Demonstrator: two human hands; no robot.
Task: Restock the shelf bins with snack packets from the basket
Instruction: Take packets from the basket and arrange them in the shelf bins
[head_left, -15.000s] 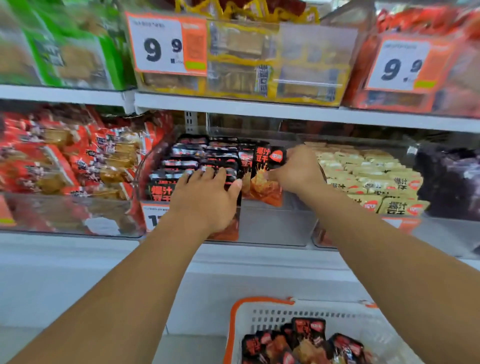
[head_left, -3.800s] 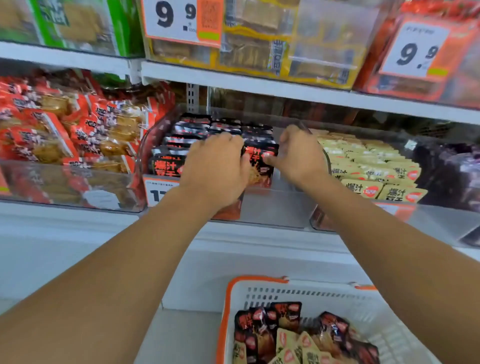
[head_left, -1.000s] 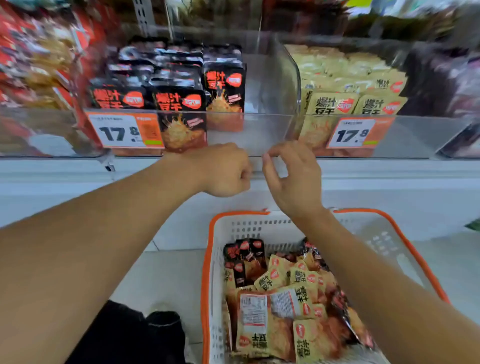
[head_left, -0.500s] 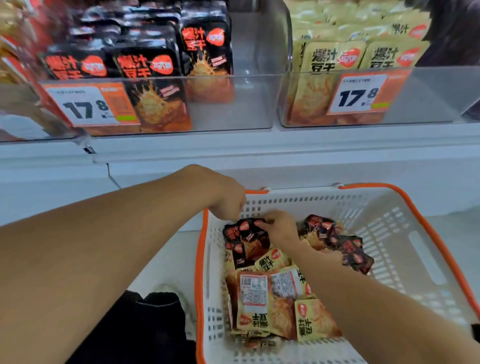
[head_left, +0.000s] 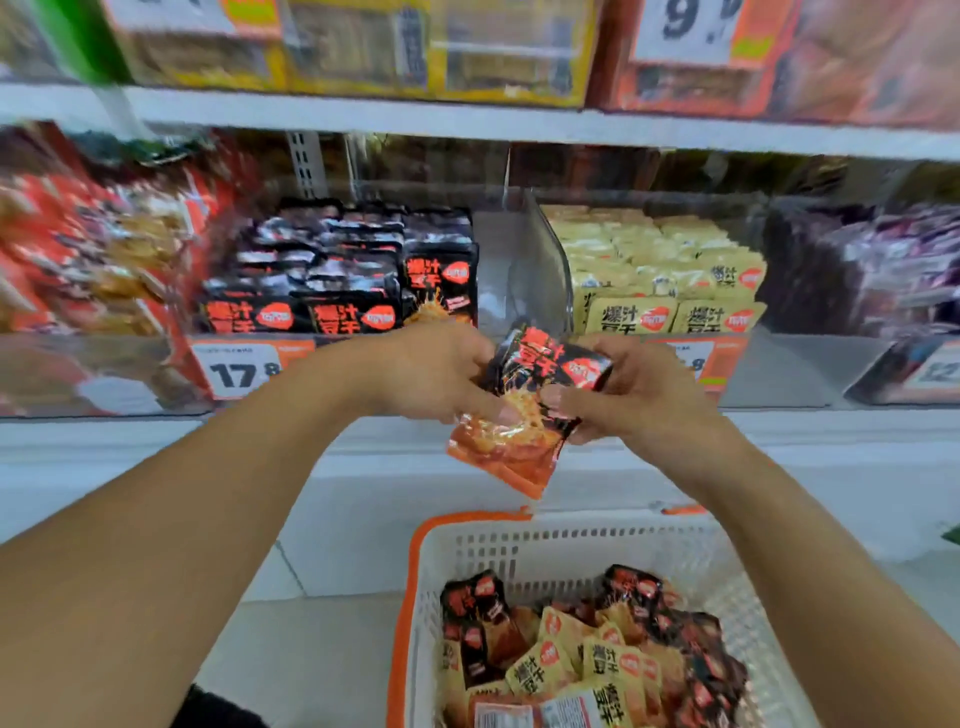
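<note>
Both hands hold black-and-orange snack packets (head_left: 524, 410) in front of the shelf, above the basket. My left hand (head_left: 436, 376) grips their left side and my right hand (head_left: 628, 395) grips the right side. Behind them a clear bin (head_left: 519, 270) holds rows of the same black packets (head_left: 343, 280), with bare room at its right end. The neighbouring bin holds yellow packets (head_left: 670, 275). Below, the white basket with an orange rim (head_left: 415, 571) contains mixed black and yellow packets (head_left: 587, 654).
Red packets (head_left: 88, 249) fill the bin at left and dark purple ones (head_left: 872, 270) the bin at right. An upper shelf (head_left: 467, 122) carries boxed goods with price tags. A white base panel (head_left: 363, 509) runs under the bins, and a dark shoe (head_left: 218, 712) shows at bottom left.
Both hands rose out of the basket, carrying black packets up to the front of the black-packet bin. The view tilted up from the basket to the shelves.
</note>
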